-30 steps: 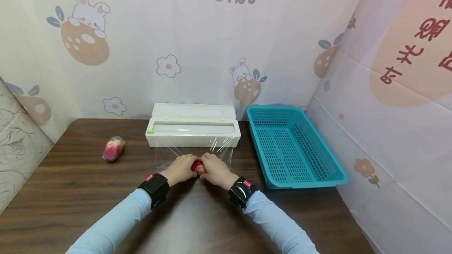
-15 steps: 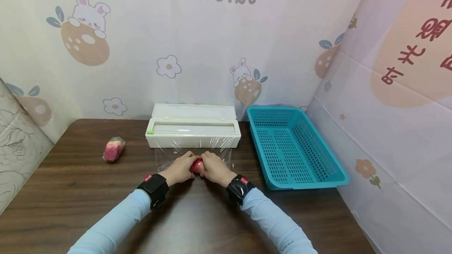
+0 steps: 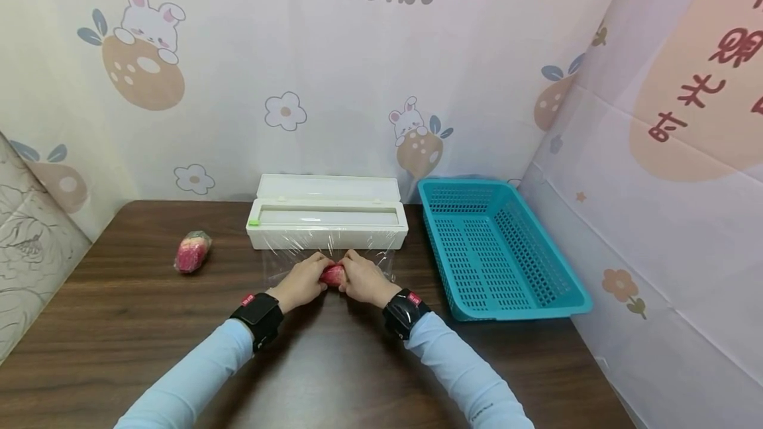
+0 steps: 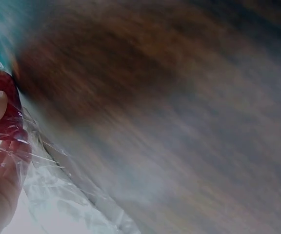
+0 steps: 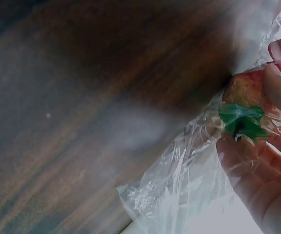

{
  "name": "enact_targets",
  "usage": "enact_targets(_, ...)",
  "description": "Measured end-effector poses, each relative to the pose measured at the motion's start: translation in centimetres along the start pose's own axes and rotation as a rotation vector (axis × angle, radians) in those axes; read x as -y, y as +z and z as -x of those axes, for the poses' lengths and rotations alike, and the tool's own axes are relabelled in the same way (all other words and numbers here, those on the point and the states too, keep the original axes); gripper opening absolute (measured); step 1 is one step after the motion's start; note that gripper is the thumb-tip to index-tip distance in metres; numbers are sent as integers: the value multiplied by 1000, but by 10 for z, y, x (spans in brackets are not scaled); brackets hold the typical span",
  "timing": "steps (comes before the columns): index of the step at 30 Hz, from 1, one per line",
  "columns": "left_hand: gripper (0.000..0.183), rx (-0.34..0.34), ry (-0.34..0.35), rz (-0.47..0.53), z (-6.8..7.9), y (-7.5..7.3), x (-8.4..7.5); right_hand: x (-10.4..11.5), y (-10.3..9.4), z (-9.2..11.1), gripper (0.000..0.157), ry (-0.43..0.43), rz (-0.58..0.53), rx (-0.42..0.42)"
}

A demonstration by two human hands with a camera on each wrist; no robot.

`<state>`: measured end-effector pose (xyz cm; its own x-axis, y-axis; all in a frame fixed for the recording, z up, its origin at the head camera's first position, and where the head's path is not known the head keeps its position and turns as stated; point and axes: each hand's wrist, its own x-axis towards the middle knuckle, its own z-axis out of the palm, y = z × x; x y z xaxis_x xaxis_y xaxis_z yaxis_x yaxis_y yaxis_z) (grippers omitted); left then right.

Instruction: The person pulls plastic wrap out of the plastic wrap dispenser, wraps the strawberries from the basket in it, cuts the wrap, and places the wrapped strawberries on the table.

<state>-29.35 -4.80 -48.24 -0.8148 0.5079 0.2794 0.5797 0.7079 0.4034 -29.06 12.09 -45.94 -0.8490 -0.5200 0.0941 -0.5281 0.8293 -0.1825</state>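
In the head view, my left hand point(image 3: 304, 281) and right hand point(image 3: 365, 279) hold a red fruit point(image 3: 332, 275) between them, low over the table, fingers curled round its two sides. The right wrist view shows the fruit's yellowish end with a green leafy top point(image 5: 243, 119). Clear plastic wrap point(image 5: 167, 192) lies around the fruit and under the fingers. From the hands, this wrap runs back to the white wrap dispenser box point(image 3: 326, 239), whose lid stands up. The left thumb presses on the fruit's red side point(image 4: 13, 105) in the left wrist view.
A pink and yellow fruit point(image 3: 192, 253) in plastic wrap lies at the left of the brown table point(image 3: 149, 323). To the right stands a turquoise slotted basket point(image 3: 456, 283). Printed cloth walls point(image 3: 334, 51) close off the back and sides.
Both hands have moved slightly forward with the fruit, towards the dispenser box. The fruit has turned between the fingers, and the wrap in front has shifted in its creases.
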Motion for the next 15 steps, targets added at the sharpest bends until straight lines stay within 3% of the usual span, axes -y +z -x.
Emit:
enact_targets(7,37,25,-19,16,-1,-3,0,-5,-3,-5,45,14,-19,34)
enact_targets(15,30,47,-66,23,-7,-4,5,-9,-3,-9,38,38,-59,50)
